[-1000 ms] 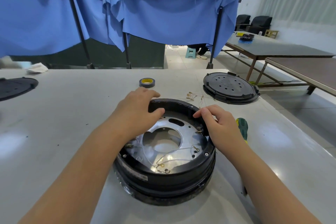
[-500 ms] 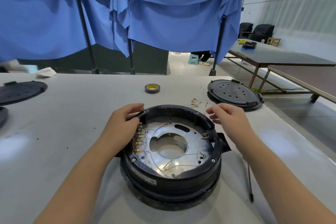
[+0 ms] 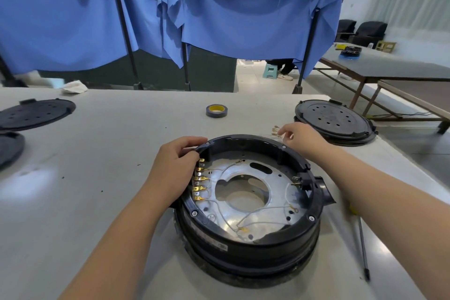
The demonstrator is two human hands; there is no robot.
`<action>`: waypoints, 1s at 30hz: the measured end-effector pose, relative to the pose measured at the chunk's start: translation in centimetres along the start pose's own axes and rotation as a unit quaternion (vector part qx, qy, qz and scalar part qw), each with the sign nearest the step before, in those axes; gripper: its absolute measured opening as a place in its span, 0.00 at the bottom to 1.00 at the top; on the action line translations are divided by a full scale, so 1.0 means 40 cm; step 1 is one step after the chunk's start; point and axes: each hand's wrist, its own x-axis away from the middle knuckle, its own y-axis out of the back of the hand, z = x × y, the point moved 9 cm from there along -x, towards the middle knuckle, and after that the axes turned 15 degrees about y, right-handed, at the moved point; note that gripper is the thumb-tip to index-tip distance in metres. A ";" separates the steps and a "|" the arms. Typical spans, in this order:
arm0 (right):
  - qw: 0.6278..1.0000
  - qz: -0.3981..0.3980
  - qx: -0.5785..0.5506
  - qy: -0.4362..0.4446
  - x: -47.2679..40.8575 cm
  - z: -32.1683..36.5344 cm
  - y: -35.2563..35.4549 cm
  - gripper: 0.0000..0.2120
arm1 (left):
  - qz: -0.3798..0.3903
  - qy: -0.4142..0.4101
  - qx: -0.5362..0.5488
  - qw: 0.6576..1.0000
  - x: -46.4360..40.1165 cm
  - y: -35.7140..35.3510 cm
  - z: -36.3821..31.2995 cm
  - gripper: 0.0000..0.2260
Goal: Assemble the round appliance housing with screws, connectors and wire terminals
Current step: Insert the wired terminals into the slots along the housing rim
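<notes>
Housing (image 3: 246,204), round and black, sits at lower centre of the frame on our grey table (image 3: 97,153), open side up, with wires and gold terminals (image 3: 200,179) along its left inner wall. Our left hand (image 3: 174,170) grips its left rim, fingers curled over the edge. Our right hand (image 3: 300,139), above the far rim, pinches loose wire terminals (image 3: 276,130) lying on the table.
</notes>
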 end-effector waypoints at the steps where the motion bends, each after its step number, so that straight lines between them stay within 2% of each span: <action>1: 1.000 -0.004 0.005 0.004 -0.011 0.000 -0.006 0.13 | 0.001 -0.001 -0.003 1.000 0.000 0.000 0.000 0.18; 5: 1.000 -0.023 0.013 0.015 -0.041 -0.008 -0.017 0.11 | 0.002 -0.003 -0.008 1.000 -0.004 -0.001 0.001 0.18; 8: 0.999 -0.003 0.031 0.026 -0.058 -0.009 -0.029 0.08 | 0.003 -0.005 -0.009 1.000 -0.006 -0.001 0.002 0.19; 14: 0.998 0.002 0.048 0.043 -0.062 0.004 -0.030 0.08 | 0.002 -0.003 -0.017 1.000 -0.007 -0.001 0.004 0.20; 17: 0.998 -0.029 0.025 0.042 -0.048 0.006 -0.016 0.07 | 0.001 0.001 -0.021 1.000 -0.008 -0.001 0.006 0.19; 20: 0.997 -0.059 -0.044 0.023 -0.029 0.001 0.002 0.05 | 0.002 0.003 -0.029 1.000 -0.008 -0.002 0.007 0.19; 25: 0.993 -0.072 -0.092 0.008 -0.012 0.009 0.030 0.05 | -0.006 0.000 -0.038 0.999 -0.007 0.000 0.005 0.18; 30: 0.979 -0.175 -0.104 0.015 0.001 0.037 0.106 0.04 | -0.006 -0.002 -0.050 0.999 -0.007 -0.001 0.005 0.18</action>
